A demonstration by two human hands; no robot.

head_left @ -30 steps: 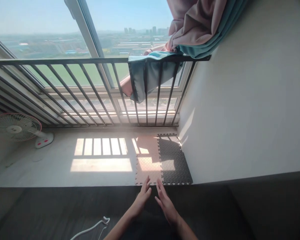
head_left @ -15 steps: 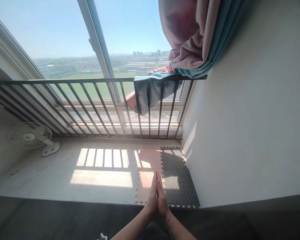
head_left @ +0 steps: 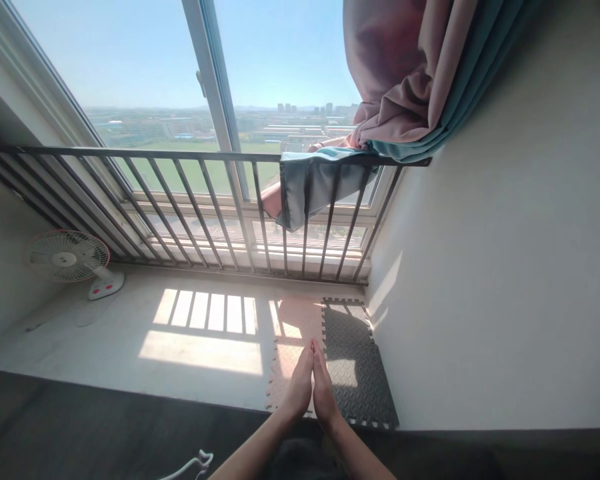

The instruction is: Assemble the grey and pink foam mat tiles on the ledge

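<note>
Two hands meet in front of you, your left hand (head_left: 298,390) and your right hand (head_left: 326,393) laid flat palm to palm, every finger straight and closed against its neighbour, with nothing between them and nothing gripped. Your fingertips (head_left: 307,349) point away from you toward the window. In this view they sit over the seam where the pale pink interlocking foam mat (head_left: 286,327) joins the dark grey interlocking foam mat (head_left: 354,350); whether they touch the foam cannot be told. The two mats lie side by side on the pale stone window ledge (head_left: 130,333), toothed edges locked together, the grey one hard against the white side wall (head_left: 505,267), which likely keeps the pair from sliding. The pink and teal curtain (head_left: 405,80) is bunched up and thrown over the black metal railing (head_left: 130,154), probably so that it stays off the glass and lets the sun fall across the ledge. A small white and pink desk fan (head_left: 67,257) stands well apart at the far left, and a white cable (head_left: 190,465) lies near your left forearm.
</note>
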